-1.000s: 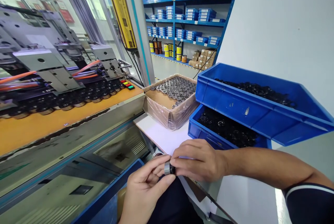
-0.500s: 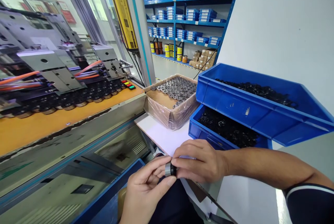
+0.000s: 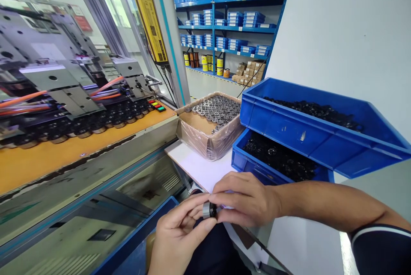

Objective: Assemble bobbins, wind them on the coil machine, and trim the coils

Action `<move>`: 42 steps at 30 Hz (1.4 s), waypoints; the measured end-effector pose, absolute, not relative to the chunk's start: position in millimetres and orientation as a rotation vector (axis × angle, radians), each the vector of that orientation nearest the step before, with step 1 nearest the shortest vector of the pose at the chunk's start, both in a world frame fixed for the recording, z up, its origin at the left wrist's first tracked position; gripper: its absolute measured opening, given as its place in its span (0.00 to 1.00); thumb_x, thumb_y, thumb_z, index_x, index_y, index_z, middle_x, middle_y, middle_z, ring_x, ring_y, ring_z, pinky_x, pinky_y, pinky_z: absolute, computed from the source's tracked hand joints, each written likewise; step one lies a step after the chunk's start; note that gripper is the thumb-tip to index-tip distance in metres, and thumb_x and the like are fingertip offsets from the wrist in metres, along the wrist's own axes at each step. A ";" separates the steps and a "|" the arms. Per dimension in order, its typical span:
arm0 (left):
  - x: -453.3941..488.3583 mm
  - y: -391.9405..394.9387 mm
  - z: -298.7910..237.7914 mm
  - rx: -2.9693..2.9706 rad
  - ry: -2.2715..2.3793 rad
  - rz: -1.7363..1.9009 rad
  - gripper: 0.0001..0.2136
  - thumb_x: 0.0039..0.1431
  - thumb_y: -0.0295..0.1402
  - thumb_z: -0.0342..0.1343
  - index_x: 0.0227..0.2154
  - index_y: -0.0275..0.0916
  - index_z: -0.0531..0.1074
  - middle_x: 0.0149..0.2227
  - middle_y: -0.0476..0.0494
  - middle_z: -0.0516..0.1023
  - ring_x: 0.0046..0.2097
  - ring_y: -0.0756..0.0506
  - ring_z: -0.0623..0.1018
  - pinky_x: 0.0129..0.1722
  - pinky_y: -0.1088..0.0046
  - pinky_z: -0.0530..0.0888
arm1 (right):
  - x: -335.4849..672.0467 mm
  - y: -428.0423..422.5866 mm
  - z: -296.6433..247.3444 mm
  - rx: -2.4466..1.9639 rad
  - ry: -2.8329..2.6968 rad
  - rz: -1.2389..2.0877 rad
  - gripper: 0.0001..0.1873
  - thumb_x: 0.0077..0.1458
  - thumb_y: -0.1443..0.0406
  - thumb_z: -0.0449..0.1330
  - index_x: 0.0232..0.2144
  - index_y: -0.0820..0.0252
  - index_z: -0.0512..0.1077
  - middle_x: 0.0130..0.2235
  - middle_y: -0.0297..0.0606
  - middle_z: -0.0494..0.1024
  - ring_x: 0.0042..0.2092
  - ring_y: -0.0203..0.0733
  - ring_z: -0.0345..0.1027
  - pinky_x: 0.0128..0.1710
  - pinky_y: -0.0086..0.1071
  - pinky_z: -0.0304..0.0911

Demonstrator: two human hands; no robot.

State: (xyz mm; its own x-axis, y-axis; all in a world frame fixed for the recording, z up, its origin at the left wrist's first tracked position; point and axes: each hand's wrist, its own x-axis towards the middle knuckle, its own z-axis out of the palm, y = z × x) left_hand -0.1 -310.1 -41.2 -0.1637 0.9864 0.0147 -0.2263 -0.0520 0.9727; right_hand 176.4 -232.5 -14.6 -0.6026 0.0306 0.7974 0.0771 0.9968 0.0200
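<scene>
In the lower middle, a small stator core [image 3: 206, 210], a grey metal ring with a black plastic piece [image 3: 212, 210] on its right face, is held between both hands. My left hand [image 3: 180, 228] grips the metal ring between its thumb below and fingers above. My right hand [image 3: 245, 198] has its fingers closed at the black side of the core, fingertips touching it from the right. What lies under the right fingertips is partly hidden. Beyond the hands, a plastic-wrapped cardboard box [image 3: 205, 144] holds rows of metal cores.
Two stacked blue bins [image 3: 289, 136] with black plastic parts stand at right. At left is a machine [image 3: 72, 95] with black-topped cores lined along its orange table [image 3: 96, 146]. A white table [image 3: 189, 159] carries the box. A blue crate [image 3: 128, 240] lies below; shelves [image 3: 231, 27] stand behind.
The right fingers have shifted slightly at the core, and a little more of its black side shows. Both hands stay on it. The camera view has moved a little.
</scene>
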 end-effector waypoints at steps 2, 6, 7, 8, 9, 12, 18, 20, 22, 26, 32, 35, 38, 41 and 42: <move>-0.2 -309.7 -40.3 0.974 1.135 1.456 0.16 0.36 0.37 0.75 0.33 0.46 0.84 0.31 0.48 0.85 0.35 0.43 0.84 0.41 0.71 0.81 | 176.3 -232.1 -13.6 -0.094 -2.222 -0.024 0.11 0.65 0.64 0.58 0.44 0.69 0.71 0.38 0.45 0.77 0.39 0.37 0.71 0.39 0.31 0.73; -1.0 -308.2 -39.0 0.983 1.142 1.462 0.17 0.34 0.39 0.76 0.32 0.48 0.85 0.31 0.48 0.86 0.32 0.44 0.84 0.37 0.73 0.81 | 177.4 -230.9 -13.5 -0.029 -2.232 -0.078 0.09 0.62 0.68 0.60 0.42 0.71 0.72 0.39 0.45 0.76 0.40 0.38 0.71 0.40 0.32 0.73; -1.3 -307.8 -38.6 0.993 1.145 1.460 0.17 0.33 0.40 0.76 0.32 0.48 0.85 0.31 0.48 0.86 0.32 0.44 0.84 0.37 0.73 0.81 | 177.5 -230.7 -13.5 -0.013 -2.225 -0.107 0.09 0.62 0.68 0.60 0.42 0.72 0.73 0.39 0.45 0.76 0.40 0.39 0.71 0.40 0.32 0.73; -1.6 -307.6 -38.2 1.002 1.150 1.457 0.17 0.33 0.40 0.76 0.31 0.48 0.85 0.31 0.48 0.86 0.31 0.44 0.83 0.36 0.74 0.81 | 177.5 -230.7 -13.6 0.000 -2.215 -0.132 0.09 0.62 0.68 0.60 0.42 0.72 0.73 0.39 0.45 0.76 0.40 0.39 0.71 0.39 0.32 0.73; -2.0 -307.5 -37.8 1.010 1.153 1.453 0.17 0.33 0.41 0.76 0.31 0.48 0.85 0.31 0.48 0.86 0.31 0.45 0.83 0.35 0.74 0.81 | 177.4 -230.7 -13.6 0.006 -2.210 -0.150 0.09 0.62 0.68 0.59 0.42 0.72 0.73 0.39 0.45 0.76 0.40 0.39 0.70 0.38 0.32 0.73; -3.2 -307.9 -36.4 1.017 1.154 1.440 0.17 0.33 0.41 0.76 0.31 0.49 0.85 0.30 0.48 0.86 0.30 0.45 0.83 0.34 0.75 0.81 | 176.6 -231.3 -13.6 -0.016 -2.224 -0.134 0.10 0.63 0.67 0.59 0.42 0.72 0.73 0.39 0.44 0.76 0.39 0.38 0.70 0.38 0.31 0.73; -3.8 -308.0 -39.4 0.983 1.112 1.436 0.16 0.34 0.40 0.76 0.31 0.47 0.85 0.29 0.48 0.86 0.30 0.45 0.84 0.34 0.75 0.82 | 175.6 -233.2 -12.5 -0.012 -2.233 -0.133 0.09 0.63 0.69 0.58 0.42 0.74 0.73 0.38 0.45 0.75 0.37 0.37 0.69 0.36 0.30 0.71; -3.0 -307.0 -45.2 1.002 1.077 1.425 0.16 0.36 0.36 0.75 0.33 0.46 0.85 0.30 0.46 0.86 0.31 0.44 0.85 0.34 0.75 0.82 | 175.5 -233.8 -11.7 -0.019 -2.234 -0.156 0.11 0.64 0.67 0.58 0.41 0.75 0.74 0.35 0.44 0.74 0.36 0.38 0.69 0.35 0.31 0.71; -2.0 -306.0 -52.4 1.060 1.034 1.435 0.16 0.40 0.31 0.74 0.36 0.45 0.84 0.33 0.45 0.87 0.34 0.42 0.86 0.35 0.75 0.82 | 175.1 -234.5 -10.9 -0.010 -2.216 -0.231 0.12 0.64 0.67 0.57 0.40 0.76 0.74 0.33 0.44 0.74 0.34 0.39 0.69 0.32 0.32 0.71; -4.4 -303.6 -60.6 1.254 1.033 1.574 0.21 0.44 0.25 0.71 0.43 0.52 0.81 0.40 0.50 0.87 0.39 0.44 0.86 0.38 0.77 0.82 | 174.5 -236.8 -9.2 -0.024 -2.169 -0.225 0.10 0.63 0.71 0.55 0.40 0.78 0.74 0.35 0.48 0.76 0.37 0.42 0.71 0.37 0.33 0.75; -19.5 -299.2 -45.2 1.986 0.982 1.679 0.11 0.54 0.25 0.66 0.39 0.44 0.81 0.39 0.47 0.85 0.39 0.47 0.85 0.40 0.78 0.81 | 176.1 -242.6 -10.0 -0.039 -2.170 0.046 0.08 0.62 0.74 0.55 0.37 0.76 0.73 0.35 0.50 0.78 0.39 0.41 0.74 0.41 0.33 0.75; -22.6 -299.3 -41.4 2.220 0.970 1.679 0.08 0.57 0.23 0.63 0.39 0.39 0.79 0.38 0.45 0.85 0.38 0.48 0.84 0.39 0.79 0.80 | 173.2 -244.1 -13.7 -0.058 -2.157 0.107 0.08 0.63 0.73 0.55 0.38 0.76 0.72 0.35 0.49 0.78 0.39 0.41 0.73 0.41 0.34 0.75; -22.9 -299.2 -44.9 2.283 0.985 1.728 0.08 0.58 0.23 0.62 0.39 0.38 0.78 0.37 0.44 0.84 0.38 0.48 0.84 0.39 0.78 0.80 | 167.9 -243.5 -15.9 -0.054 -2.161 0.072 0.08 0.64 0.72 0.55 0.41 0.75 0.71 0.35 0.49 0.78 0.40 0.40 0.73 0.43 0.33 0.75; -26.2 -298.9 -48.4 2.246 1.058 1.774 0.06 0.60 0.26 0.60 0.40 0.39 0.76 0.36 0.44 0.85 0.37 0.49 0.84 0.40 0.79 0.79 | 176.1 -238.8 -7.1 -0.110 -2.258 -0.117 0.12 0.65 0.65 0.58 0.44 0.74 0.70 0.39 0.51 0.78 0.45 0.42 0.73 0.46 0.36 0.75; -28.7 -299.4 -48.4 2.228 1.079 1.767 0.06 0.60 0.26 0.60 0.40 0.39 0.76 0.38 0.44 0.85 0.39 0.48 0.84 0.41 0.79 0.79 | 185.3 -234.8 0.0 -0.165 -2.297 -0.223 0.15 0.64 0.62 0.59 0.46 0.73 0.70 0.42 0.52 0.78 0.47 0.44 0.73 0.48 0.38 0.75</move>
State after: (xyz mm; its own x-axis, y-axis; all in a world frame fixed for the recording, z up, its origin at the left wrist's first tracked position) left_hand -28.7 -299.4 -48.4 0.0752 0.5767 0.8135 0.4603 -0.7438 0.4847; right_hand 185.3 -234.8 0.0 -0.6680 0.0475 0.7426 0.1893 0.9760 0.1079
